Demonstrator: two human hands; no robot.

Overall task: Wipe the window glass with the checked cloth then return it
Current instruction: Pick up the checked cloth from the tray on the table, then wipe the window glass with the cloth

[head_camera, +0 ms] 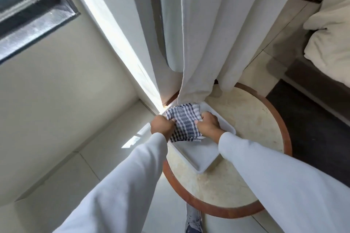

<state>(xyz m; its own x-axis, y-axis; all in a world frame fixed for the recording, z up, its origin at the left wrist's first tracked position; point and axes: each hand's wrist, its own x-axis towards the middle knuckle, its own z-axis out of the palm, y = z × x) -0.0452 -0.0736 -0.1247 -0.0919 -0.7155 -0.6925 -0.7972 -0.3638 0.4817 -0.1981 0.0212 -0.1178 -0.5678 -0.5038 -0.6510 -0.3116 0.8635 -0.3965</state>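
A blue-and-white checked cloth (184,121) lies folded at the far end of a white tray (198,157) on a round table. My left hand (162,125) grips the cloth's left edge and my right hand (208,124) grips its right edge. Both hands have fingers curled into the fabric. The window glass (24,9), in a dark frame, is at the upper left, well away from the hands.
The round table (246,119) has a pale marble top and a brown wooden rim. White curtains (208,34) hang down to the table's far edge, touching the tray. A bed with white bedding (329,43) is at the right. My shoe (193,219) shows below the table.
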